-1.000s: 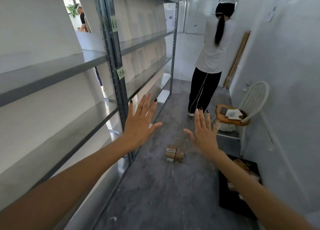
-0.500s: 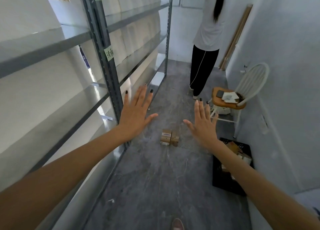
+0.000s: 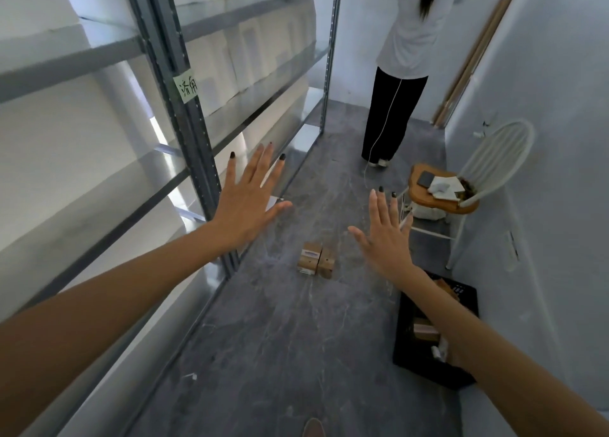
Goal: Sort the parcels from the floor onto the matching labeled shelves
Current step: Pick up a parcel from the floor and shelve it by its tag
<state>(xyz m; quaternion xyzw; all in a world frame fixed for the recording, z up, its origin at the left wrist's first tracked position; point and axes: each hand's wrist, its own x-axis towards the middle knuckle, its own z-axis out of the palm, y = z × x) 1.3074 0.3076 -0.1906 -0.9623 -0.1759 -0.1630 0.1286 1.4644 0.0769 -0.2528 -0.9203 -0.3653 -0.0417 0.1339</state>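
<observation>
Tilted further down since before, shelf rack (image 3: 171,83) now higher in view. Left hand (image 3: 245,202) and right hand (image 3: 385,238) spread flat, grip released, grasping nothing. Two parcels (image 3: 315,259) touching on grey floor (image 3: 283,337) between hands; print unreadable. Green handwritten label (image 3: 186,85) on upright.

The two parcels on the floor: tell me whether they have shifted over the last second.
No. The parcels keep their spot beside the shelf upright; only the camera tilted.
</observation>
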